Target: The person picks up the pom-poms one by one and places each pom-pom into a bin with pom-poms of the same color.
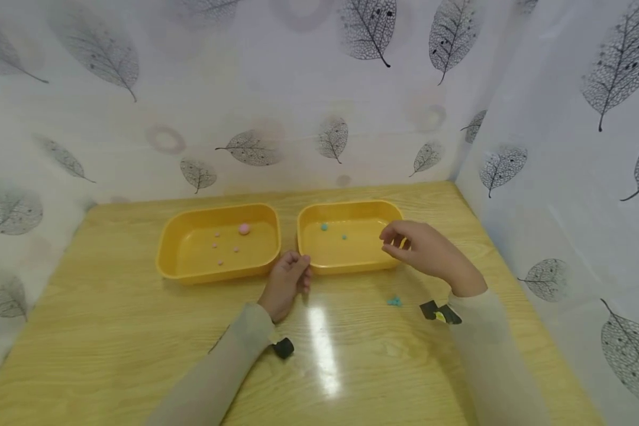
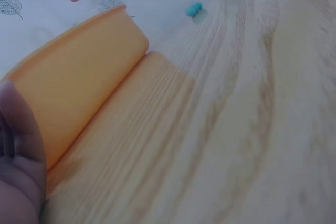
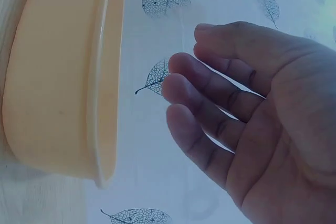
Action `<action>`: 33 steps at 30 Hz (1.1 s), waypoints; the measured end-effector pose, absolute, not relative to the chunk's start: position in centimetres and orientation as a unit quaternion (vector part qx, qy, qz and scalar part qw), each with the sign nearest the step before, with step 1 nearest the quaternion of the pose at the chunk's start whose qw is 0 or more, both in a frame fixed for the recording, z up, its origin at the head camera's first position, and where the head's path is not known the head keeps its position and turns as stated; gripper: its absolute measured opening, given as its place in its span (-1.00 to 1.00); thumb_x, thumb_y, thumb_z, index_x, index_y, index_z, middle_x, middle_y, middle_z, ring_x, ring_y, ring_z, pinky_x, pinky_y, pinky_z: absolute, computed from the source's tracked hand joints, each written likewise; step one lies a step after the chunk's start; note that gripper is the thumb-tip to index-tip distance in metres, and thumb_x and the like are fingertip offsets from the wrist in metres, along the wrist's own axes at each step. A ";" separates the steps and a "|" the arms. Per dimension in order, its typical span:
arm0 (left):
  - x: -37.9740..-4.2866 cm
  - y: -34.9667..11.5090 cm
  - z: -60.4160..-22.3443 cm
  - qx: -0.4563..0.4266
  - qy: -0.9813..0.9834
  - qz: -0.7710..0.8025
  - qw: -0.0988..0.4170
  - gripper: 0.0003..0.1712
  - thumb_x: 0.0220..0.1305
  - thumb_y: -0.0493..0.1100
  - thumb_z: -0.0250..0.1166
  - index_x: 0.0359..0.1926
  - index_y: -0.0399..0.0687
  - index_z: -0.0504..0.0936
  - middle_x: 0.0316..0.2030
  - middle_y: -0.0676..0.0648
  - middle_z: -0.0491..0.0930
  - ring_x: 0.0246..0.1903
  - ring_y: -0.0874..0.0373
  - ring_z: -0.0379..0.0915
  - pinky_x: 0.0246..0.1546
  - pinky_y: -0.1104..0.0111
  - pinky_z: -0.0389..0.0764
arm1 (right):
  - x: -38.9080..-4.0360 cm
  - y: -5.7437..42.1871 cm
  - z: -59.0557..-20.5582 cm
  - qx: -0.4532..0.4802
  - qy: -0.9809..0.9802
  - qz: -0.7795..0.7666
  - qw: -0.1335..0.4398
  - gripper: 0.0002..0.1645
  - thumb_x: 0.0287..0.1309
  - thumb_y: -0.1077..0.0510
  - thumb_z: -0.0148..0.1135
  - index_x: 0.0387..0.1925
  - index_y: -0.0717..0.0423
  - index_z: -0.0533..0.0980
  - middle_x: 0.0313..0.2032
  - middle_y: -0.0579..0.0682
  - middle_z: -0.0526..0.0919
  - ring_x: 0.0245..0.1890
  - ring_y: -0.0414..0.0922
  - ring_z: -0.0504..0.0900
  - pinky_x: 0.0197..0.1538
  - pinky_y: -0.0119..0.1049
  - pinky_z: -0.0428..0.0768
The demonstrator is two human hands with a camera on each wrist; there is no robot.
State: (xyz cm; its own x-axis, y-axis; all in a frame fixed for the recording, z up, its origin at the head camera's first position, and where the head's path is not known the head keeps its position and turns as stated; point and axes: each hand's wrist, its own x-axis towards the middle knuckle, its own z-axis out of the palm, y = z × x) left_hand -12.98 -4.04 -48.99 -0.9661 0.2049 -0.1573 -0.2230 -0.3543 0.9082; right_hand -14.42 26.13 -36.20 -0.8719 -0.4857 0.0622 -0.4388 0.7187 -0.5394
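Note:
Two yellow plastic trays stand side by side on the table. At the near left corner of the right tray (image 1: pixel 346 267), my left hand (image 1: pixel 286 284) grips the rim with thumb and curled fingers; part of this grip is hidden. My right hand (image 1: pixel 426 251) hovers over that tray's right end, fingers loosely bent and apart, with nothing seen between them. Inside the tray lie a teal ball (image 1: pixel 324 226) and a smaller teal piece (image 1: pixel 344 237). A small clump of teal pieces (image 1: pixel 395 302) lies on the table in front of it.
The left tray (image 1: pixel 191 278) holds a larger pink ball (image 1: pixel 244 228) and several small pink pieces (image 1: pixel 236 249). Leaf-patterned white curtains (image 1: pixel 298 89) hang behind the wooden table (image 1: pixel 112 331) and along its sides.

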 end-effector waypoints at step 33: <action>-12.9 -4.0 -49.0 -0.013 0.550 0.825 0.128 -0.85 0.55 -0.18 0.20 -0.21 -0.11 0.44 -0.37 0.00 0.72 -0.44 0.22 0.61 -0.45 0.40 0.68 | -12.4 26.7 -36.5 -0.296 0.930 -0.196 0.092 -0.93 0.33 0.23 0.34 -0.18 0.04 0.62 -0.39 -0.26 0.62 -0.39 -0.30 0.54 -0.25 -0.28 0.60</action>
State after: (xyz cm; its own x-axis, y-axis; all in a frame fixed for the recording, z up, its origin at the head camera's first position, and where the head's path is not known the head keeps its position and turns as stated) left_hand -12.92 -4.03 -49.00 -0.9671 0.1962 -0.1617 -0.2248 -0.3623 0.9046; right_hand -12.37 26.66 -36.46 -0.8071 -0.5878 -0.0553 -0.5152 0.7470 -0.4201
